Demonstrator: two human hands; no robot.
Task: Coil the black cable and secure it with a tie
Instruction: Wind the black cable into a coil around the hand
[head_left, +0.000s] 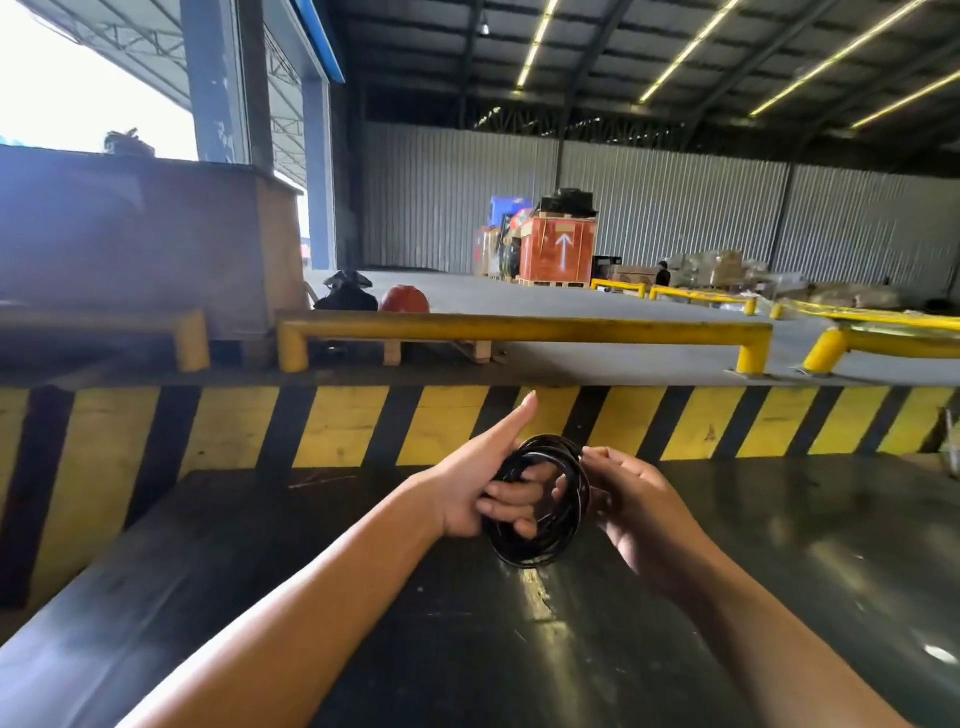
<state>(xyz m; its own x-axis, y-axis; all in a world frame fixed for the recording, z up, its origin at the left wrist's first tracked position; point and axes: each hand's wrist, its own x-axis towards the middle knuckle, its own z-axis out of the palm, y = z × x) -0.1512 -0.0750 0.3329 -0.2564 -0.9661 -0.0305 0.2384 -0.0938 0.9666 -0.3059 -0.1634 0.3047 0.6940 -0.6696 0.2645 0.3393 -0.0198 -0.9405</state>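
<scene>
Two hands: both of mine are up in front of me over the dark surface, forearms bare, meeting at the cable.
Left hand (480, 480): I have its four fingers curled through the middle of the coil and closed around the bundle, thumb sticking straight up and clear of it.
Right hand (631, 499): I have its fingertips pinched on the coil's right edge, near the top; the rest of the hand is cupped loosely behind, and I cannot tell whether anything else sits between the fingers.
Black cable (540, 540): wound into several round loops, it hangs on my left fingers between the two hands, held above the surface and not touching it.
Tie: I cannot make one out on the coil.
Black platform (779, 597): glossy and scuffed, with a worn yellowish streak just below the coil.
Hazard-striped edge (337, 426): yellow and black diagonal bars run across the view right behind my hands.
Yellow guard rail (519, 328): a low bent tube stands on the concrete floor beyond the stripes, with more of them further right.
Wooden crate (156, 244): large, off to the left behind the rail.
Orange crate (558, 252): far back near the corrugated wall, marked with a white arrow pointing up.
</scene>
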